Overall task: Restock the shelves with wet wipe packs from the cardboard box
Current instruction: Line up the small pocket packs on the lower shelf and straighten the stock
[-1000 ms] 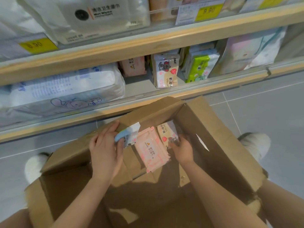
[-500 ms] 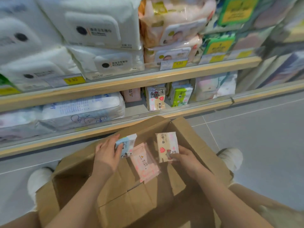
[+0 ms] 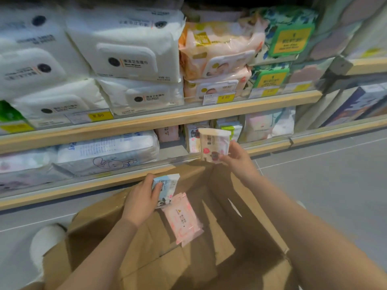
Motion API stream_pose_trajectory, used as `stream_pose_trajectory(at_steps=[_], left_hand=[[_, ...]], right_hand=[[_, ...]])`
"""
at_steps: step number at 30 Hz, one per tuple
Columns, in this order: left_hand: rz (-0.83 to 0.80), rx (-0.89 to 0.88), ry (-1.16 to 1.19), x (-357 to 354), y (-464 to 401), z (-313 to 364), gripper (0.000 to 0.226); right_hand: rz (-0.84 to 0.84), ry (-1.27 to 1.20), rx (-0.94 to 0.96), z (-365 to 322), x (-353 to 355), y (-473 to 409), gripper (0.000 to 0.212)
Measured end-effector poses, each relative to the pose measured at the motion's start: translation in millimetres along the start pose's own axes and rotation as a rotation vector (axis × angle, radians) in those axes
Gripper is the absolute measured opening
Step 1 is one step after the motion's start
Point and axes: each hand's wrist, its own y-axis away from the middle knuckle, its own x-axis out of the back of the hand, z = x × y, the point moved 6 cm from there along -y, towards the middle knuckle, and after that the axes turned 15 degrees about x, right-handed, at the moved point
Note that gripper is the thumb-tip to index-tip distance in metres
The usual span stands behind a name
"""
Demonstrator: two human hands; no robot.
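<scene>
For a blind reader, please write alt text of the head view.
The right hand lifts a cream wet wipe pack toward the lower wooden shelf; the left hand grips blue and pink packs over the brown cardboard box.

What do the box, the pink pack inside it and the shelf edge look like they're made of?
Cardboard box: plain brown cardboard, matte, with creased flaps. Pink pack: apparently soft plastic film, slightly glossy, crimped at the ends. Shelf edge: pale wood-look strip; real wood or laminate can't be told.
</scene>
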Motion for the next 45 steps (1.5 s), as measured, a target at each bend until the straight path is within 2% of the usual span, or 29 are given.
stream_pose_trajectory(at_steps=[3,6,10,14,17,20,23,26,30,33,35,36,38,39,42,45], left_hand=[[-0.011,0.017,-0.021,-4.3,-6.5,-4.2,0.014],[-0.029,0.050,-0.011,-9.1,-12.1,-7.0,0.013],[0.015,0.009,0.148,-15.3,-2.6,-12.1,0.028],[0.029,0.008,0.228,-18.9,1.0,-15.5,0.024],[0.010,0.044,0.197,-20.8,-4.4,-16.7,0.019],[-0.004,0.065,0.186,-21.9,-6.1,-18.4,0.024],[-0.001,0.060,0.196,-21.3,-7.8,-18.8,0.022],[-0.016,0.066,0.234,-21.6,-7.8,-17.6,0.024],[-0.038,0.083,0.343,-13.0,-8.4,-8.2,0.026],[-0.110,0.140,0.492,-8.4,-18.6,11.1,0.021],[-0.117,0.089,0.534,-2.2,-23.0,41.5,0.014],[-0.121,0.046,0.570,1.3,-22.9,60.1,0.009],[-0.147,-0.023,0.676,7.2,-21.5,97.2,0.005],[-0.151,-0.051,0.705,8.6,-21.4,112.5,0.005],[-0.129,-0.126,0.707,6.2,-21.4,143.6,0.008],[-0.075,-0.163,0.554,-3.3,-23.8,146.2,0.041]], right_hand=[[0.018,0.118,0.067,-1.6,-2.2,-24.4,0.007],[0.029,0.206,0.088,9.8,-8.1,-44.2,0.007],[0.048,0.145,0.047,31.0,-22.4,-65.1,0.005],[0.042,0.179,0.037,46.2,-36.7,-85.3,0.006],[0.034,0.330,0.006,65.0,-42.2,-98.8,0.008],[0.014,0.638,-0.026,85.8,-44.4,-105.9,0.013],[0.039,0.734,-0.106,91.1,-43.4,-108.2,0.016],[0.040,0.682,-0.114,88.1,-39.7,-108.8,0.020],[0.031,0.556,-0.003,55.1,-24.3,-86.8,0.033],[-0.224,0.306,0.026,21.7,-26.7,-51.0,0.044],[-0.383,0.190,0.014,8.2,-30.9,-26.8,0.054],[-0.398,0.173,0.037,3.8,-29.8,-19.1,0.050],[-0.320,0.137,0.088,-3.2,-20.7,-13.1,0.022],[-0.263,0.121,0.104,-6.5,-13.7,-12.2,0.014],[-0.120,0.091,0.125,-10.1,11.3,-12.5,0.027],[-0.040,0.082,0.118,-1.8,37.3,-17.0,0.022]])
